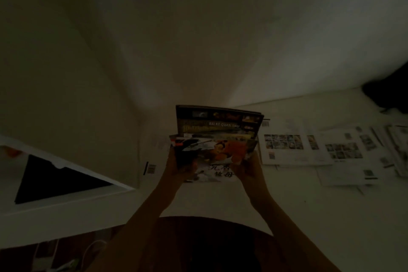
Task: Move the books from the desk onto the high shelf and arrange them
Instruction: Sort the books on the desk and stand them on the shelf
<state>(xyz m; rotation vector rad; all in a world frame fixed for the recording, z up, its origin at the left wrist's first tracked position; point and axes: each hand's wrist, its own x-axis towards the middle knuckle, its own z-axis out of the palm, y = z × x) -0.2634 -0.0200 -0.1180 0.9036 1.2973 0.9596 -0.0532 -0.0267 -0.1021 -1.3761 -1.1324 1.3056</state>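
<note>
Your left hand (178,164) and right hand (247,166) grip book stack (215,150) by near corners, fingers curled round; long axis crosswise, shelf unseen.

We reach both bare forearms up from the lower frame toward its centre. Our left hand (178,166) and right hand (248,166) sit level, a little apart, each with fingers curled around a lower edge of the books (215,141).
</note>
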